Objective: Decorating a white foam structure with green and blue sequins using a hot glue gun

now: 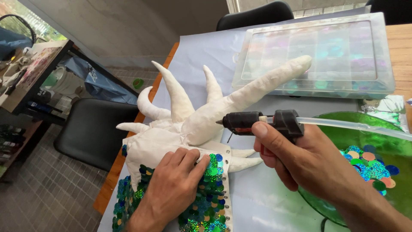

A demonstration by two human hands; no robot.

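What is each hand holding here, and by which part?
The right hand grips a black glue gun by its handle. The left hand holds nothing; it presses flat on the white horned fabric piece, at its sequinned edge.

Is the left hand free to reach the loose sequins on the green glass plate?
Probably not easily: the left hand presses on the white fabric horned piece, and the right hand with the black glue gun lies between it and the green glass plate.

I see soft, even daylight w/ faint shadows; glare on the clear plastic box [315, 53]; wide-angle bending at edges; pic mostly sharp.
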